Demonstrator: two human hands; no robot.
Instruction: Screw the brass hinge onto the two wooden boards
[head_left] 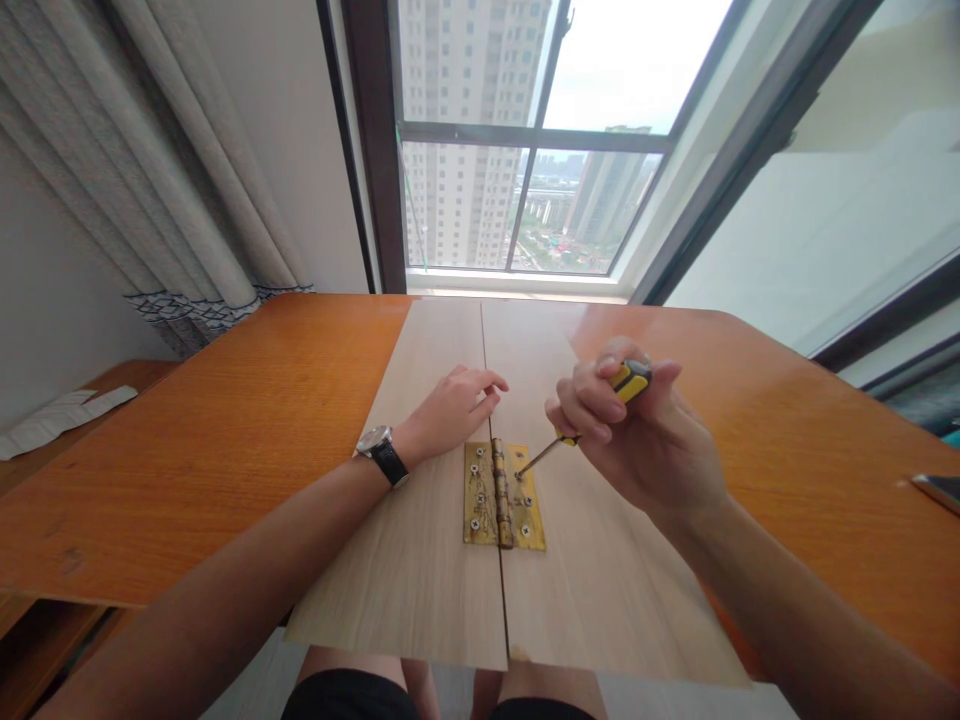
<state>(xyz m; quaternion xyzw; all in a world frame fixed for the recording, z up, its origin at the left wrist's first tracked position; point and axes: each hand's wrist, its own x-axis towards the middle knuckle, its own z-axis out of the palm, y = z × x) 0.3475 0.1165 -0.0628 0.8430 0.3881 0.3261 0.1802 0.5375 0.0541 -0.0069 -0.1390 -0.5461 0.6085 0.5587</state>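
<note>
A brass hinge [504, 497] lies across the seam between two pale wooden boards [420, 560], with several screws in its leaves. My right hand [637, 430] is wrapped round a yellow and black screwdriver [631, 380]. The screwdriver's tip meets a screw on the hinge's right leaf. My left hand [450, 410] rests on the left board just above the hinge, fingers loosely bent and apart, holding nothing. A watch with a black strap is on my left wrist.
Both boards lie on an orange-brown table [300, 400]. Behind it is a window [532, 135], with a grey curtain [142, 150] at the left. A dark object [939, 492] sits at the table's right edge. A pale strip [67, 415] lies at far left.
</note>
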